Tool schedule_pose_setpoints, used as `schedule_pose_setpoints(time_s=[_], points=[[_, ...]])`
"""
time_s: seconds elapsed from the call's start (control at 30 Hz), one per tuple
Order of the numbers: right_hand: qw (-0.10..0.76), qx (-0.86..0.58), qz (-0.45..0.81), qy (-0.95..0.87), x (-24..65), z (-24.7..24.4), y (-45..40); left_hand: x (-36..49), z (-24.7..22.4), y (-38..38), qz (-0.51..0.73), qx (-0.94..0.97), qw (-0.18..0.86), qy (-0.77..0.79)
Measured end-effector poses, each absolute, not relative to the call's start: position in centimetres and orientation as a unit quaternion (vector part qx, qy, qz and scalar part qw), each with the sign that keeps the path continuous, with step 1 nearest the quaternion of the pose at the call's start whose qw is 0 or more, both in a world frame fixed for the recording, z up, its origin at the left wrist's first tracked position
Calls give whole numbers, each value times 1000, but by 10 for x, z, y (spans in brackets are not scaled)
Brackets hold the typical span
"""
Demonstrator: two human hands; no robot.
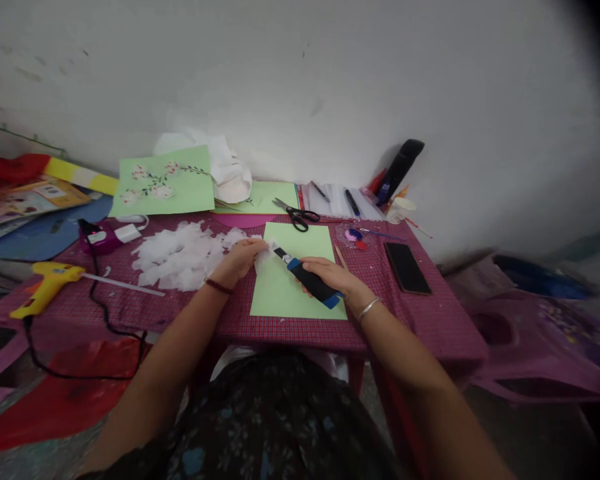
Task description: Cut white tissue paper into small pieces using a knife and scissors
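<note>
My right hand is wrapped around a blue-and-black handled tool with a metal neck and a dark narrow tip; its exact kind is unclear. The tip points up and left, close to a small piece of white tissue paper. Pinched fingers of my left hand hold that thin piece at the upper left edge of a light green sheet. Beneath both hands the sheet lies flat on the checked tablecloth. Beside my left hand spreads a heap of torn white tissue pieces.
Black-handled scissors lie behind the green sheet. A yellow glue gun with a trailing black cord is at the left. To the right are a phone and a small paint dish. A flower picture leans at the back.
</note>
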State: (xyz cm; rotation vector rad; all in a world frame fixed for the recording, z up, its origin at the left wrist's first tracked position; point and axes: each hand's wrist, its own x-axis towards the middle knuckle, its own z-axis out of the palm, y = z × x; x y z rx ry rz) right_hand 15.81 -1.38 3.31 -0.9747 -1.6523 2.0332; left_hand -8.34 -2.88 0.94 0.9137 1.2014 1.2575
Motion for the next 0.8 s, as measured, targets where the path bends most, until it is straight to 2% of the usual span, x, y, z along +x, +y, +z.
schedule_pose_setpoints(time_s=[0.3, 0.8], points=[[186, -360, 709, -577, 158, 35, -13, -81, 8, -31, 493, 427, 576, 493], [190, -345, 685, -612, 162, 32, -16, -74, 16, -33, 540, 432, 593, 412]])
